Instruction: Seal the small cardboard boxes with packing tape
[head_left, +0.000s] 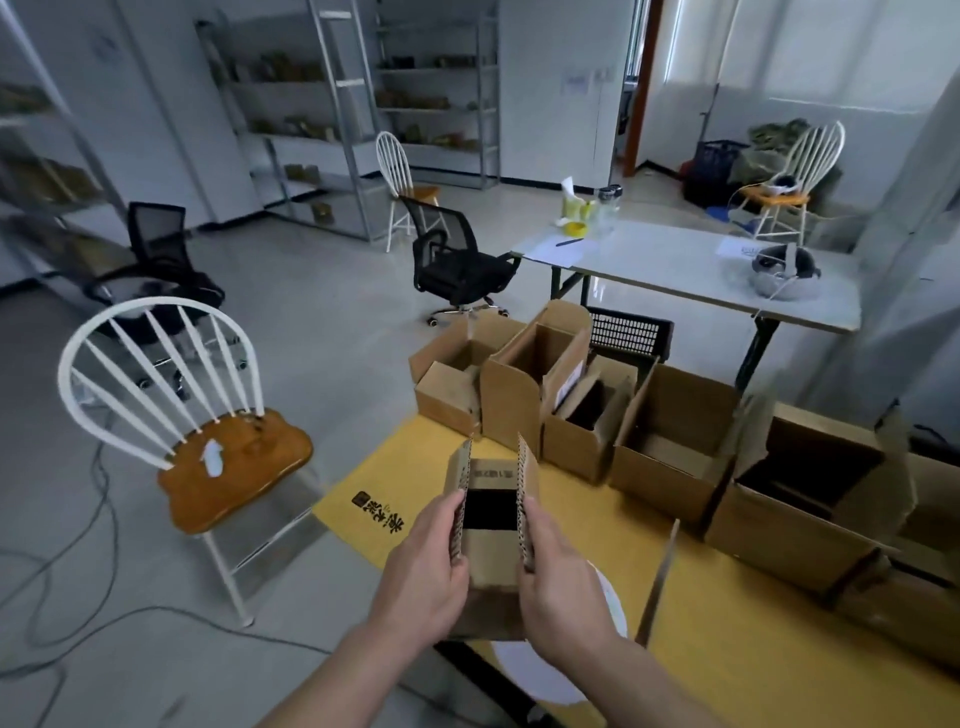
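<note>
The small box (492, 564) hangs just above the near left edge of the yellow surface (727, 623), flaps upright. Left hand (426, 569) and right hand (561, 574) grip it, fingers curled round its side walls. It is probably light, stiff and easily dented, so hold it low on the walls.

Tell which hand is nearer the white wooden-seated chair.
Left. The left hand grips the small box on the chair's side; the right hand grips its far side.
</note>
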